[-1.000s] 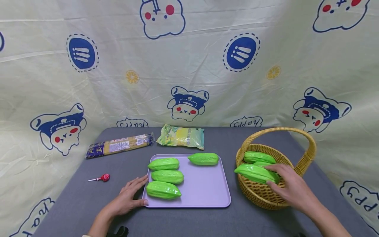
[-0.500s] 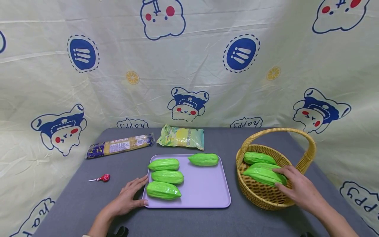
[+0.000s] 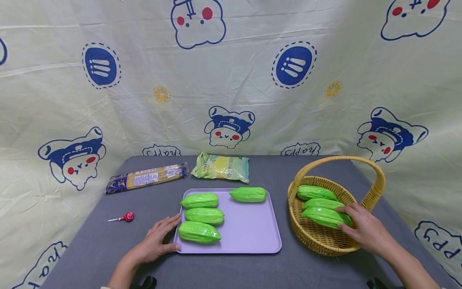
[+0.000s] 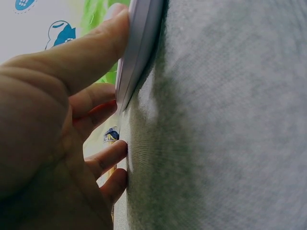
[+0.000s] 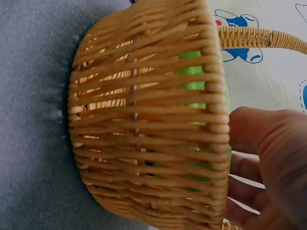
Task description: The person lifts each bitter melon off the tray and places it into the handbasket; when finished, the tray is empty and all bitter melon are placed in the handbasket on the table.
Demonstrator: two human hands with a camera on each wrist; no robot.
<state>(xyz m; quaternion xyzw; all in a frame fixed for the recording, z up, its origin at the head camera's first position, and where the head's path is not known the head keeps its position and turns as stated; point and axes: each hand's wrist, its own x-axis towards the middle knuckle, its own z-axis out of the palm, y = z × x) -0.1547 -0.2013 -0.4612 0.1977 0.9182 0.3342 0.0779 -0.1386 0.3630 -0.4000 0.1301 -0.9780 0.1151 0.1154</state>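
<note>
gourds: bright green | tray: lilac | basket: tan weave | tablecloth: grey | backdrop: cream, blue-and-red cartoons

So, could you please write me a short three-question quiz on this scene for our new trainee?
1. How many green vegetables lie on the tray?
2. True or false: the lollipop lies on the tray.
3. Which does the right hand hold: (a) the noodle packet, (b) the tray's rim, (c) a vegetable in the basket?

Key: 1. Four. 2. False; the lollipop lies on the table, left of the tray. 3. (c).
</note>
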